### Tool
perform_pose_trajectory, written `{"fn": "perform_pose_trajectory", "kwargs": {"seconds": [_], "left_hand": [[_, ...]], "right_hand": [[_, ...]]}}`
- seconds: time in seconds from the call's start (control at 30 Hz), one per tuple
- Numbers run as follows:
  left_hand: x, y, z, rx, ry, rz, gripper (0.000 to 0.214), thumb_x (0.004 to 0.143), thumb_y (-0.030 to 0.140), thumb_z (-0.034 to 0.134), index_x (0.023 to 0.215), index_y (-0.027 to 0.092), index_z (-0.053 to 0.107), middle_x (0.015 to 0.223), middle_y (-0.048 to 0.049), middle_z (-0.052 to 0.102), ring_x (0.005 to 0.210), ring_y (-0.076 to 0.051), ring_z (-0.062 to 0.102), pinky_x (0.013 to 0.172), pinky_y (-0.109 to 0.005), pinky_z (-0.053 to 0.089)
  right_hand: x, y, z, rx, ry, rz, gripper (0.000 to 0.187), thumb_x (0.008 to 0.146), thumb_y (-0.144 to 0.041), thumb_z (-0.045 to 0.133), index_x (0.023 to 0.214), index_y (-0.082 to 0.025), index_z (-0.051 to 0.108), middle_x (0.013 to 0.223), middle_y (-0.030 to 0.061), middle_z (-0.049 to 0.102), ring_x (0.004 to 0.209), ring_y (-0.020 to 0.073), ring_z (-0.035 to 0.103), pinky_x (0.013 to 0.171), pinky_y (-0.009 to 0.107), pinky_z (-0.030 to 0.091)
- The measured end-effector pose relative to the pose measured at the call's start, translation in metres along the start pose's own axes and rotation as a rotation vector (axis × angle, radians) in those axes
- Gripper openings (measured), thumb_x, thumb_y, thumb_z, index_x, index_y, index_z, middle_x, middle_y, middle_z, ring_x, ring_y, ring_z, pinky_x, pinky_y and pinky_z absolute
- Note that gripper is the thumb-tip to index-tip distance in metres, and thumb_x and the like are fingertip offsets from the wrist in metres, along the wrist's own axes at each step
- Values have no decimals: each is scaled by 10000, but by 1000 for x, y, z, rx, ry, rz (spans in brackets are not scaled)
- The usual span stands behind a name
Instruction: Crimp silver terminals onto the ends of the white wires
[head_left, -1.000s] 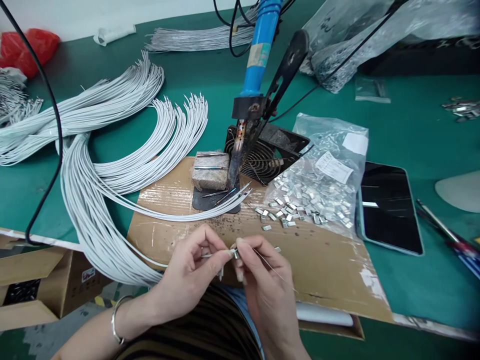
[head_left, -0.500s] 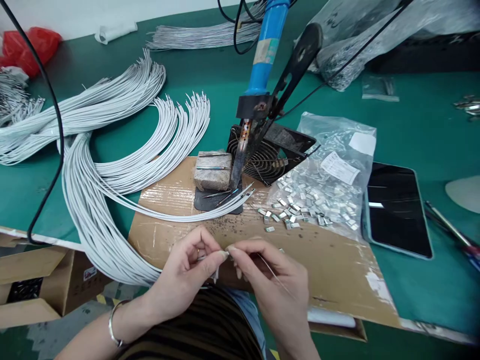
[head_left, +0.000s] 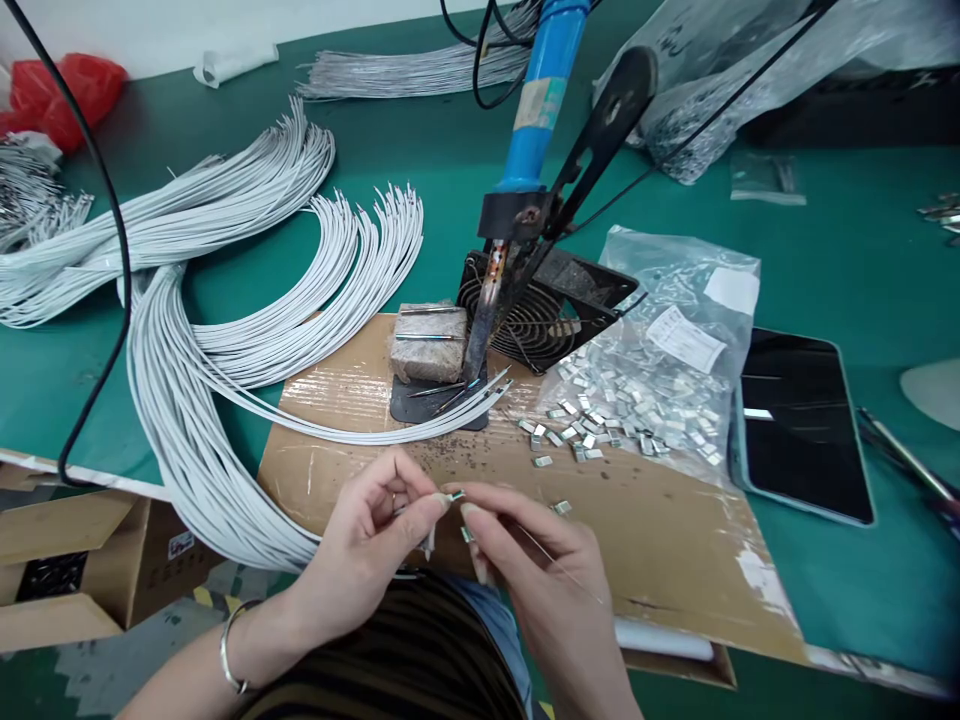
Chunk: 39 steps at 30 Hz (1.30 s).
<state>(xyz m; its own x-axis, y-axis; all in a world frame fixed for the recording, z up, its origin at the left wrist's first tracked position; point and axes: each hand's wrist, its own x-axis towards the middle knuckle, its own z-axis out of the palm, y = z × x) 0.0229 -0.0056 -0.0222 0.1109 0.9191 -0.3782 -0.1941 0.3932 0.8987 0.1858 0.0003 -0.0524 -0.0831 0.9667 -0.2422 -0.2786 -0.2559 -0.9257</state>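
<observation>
My left hand point(head_left: 390, 535) is closed, with a small green-and-silver connector point(head_left: 456, 495) pinched between thumb and index finger. A whitish piece hangs below its curled fingers; I cannot make out what it is. Close by on the right, my right hand point(head_left: 540, 570) is closed too, its index fingertip by that connector. A thin silvery wire point(head_left: 555, 562), like solder wire, runs across the right palm, and a second small connector point(head_left: 466, 535) shows at the thumb tip. Single cable ends point(head_left: 420, 433) lie ahead of both hands, over the cardboard point(head_left: 660, 560).
A blue-handled soldering iron point(head_left: 536, 125) leans in its stand above a greyish block point(head_left: 427, 345). Behind it lies a black fan point(head_left: 547, 310). Loose connectors spill from a clear bag point(head_left: 675, 270) beside a phone point(head_left: 802, 420). Bundles of white cables point(head_left: 202, 440) cover the left.
My fingertips have drawn slightly apart, and the green connector now shows between them. A second connector has come into sight at the right thumb. The view has shifted slightly.
</observation>
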Motion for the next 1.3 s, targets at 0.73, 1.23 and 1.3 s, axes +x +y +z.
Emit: {"fn": "perform_pose_trajectory", "kwargs": {"seconds": [0.73,1.23,1.3], "left_hand": [[-2,3,4,26,-38,-37,371,923,453,771,800,184,548,637,70,490,567,-78,384,527,-199,295],[2,15,5,242,-70,-87,314,927,416,721,789,176,574,626,55,472,558,-92,356,511,-225,266],[-1,15,6,322,-45,-57,284,945,385,694,789,180,574,635,45,491,563,-99,380,513,-228,281]], "right_hand": [[-3,7,-2,133,-55,111,140,829,-426,861,819,-286,873,528,-19,642,414,48,508,411,127,403],[-2,-46,-6,-267,-71,59,116,798,-285,793,711,-237,852,537,-3,642,490,106,511,471,218,392],[-1,-48,-7,-295,-98,47,121,790,-270,792,687,-230,841,547,5,661,494,106,512,460,210,392]]}}
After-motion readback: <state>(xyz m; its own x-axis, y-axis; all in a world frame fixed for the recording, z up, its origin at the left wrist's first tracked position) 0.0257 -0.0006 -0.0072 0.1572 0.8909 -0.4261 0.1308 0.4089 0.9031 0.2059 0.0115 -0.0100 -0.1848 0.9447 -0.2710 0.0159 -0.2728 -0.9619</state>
